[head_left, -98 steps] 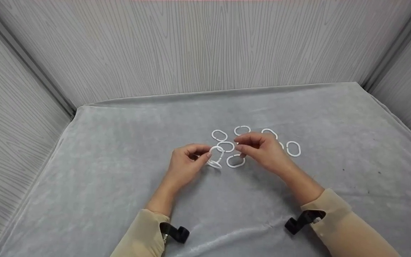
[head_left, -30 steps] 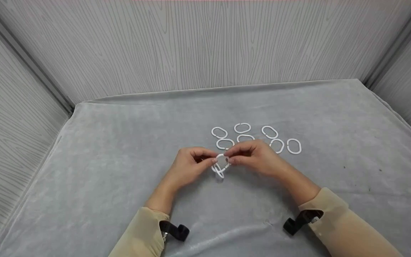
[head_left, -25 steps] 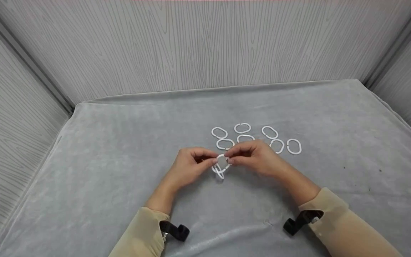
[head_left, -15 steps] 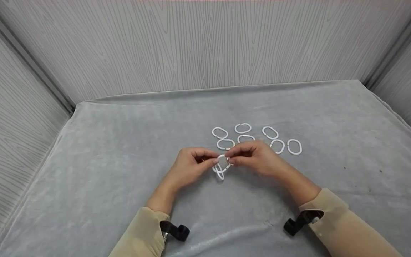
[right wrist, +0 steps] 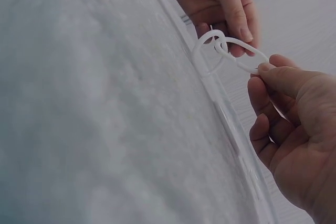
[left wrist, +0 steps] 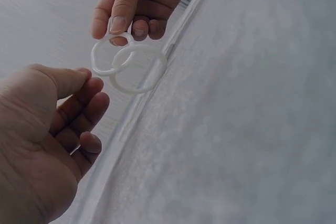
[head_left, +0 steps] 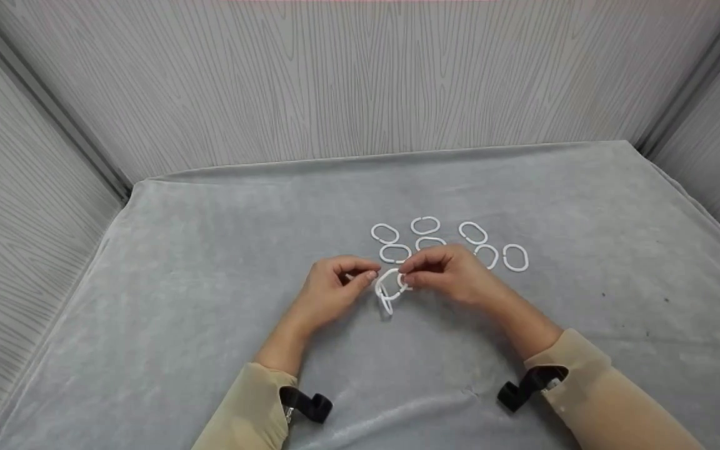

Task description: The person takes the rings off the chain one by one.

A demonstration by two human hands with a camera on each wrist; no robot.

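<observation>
My right hand (head_left: 457,272) pinches a white oval split ring (right wrist: 244,42) between thumb and fingertips. Hooked through it is a second white ring (right wrist: 195,59), hanging below. In the head view the joined rings (head_left: 387,306) overlap one another in front of the fingertips, some parts hidden. My left hand (head_left: 335,284) is just left of them, its thumb and forefinger tips right beside the ring's edge and holding nothing. The left wrist view shows those loosely bent fingers at the ring's near side, and one ring (left wrist: 165,69) lies farther out, clear of them.
Several loose white rings, such as the rightmost ring (head_left: 525,257) and the back ring (head_left: 425,234), lie on the grey cloth (head_left: 241,244) beyond the hands. A wood-grain panel (head_left: 360,75) closes off the back; side panels stand left and right.
Since the earliest frame, the right hand has picked up the nearest loose ring and brought it to the rings the left hand held. Just now the left fingertips let go and drew slightly left.
</observation>
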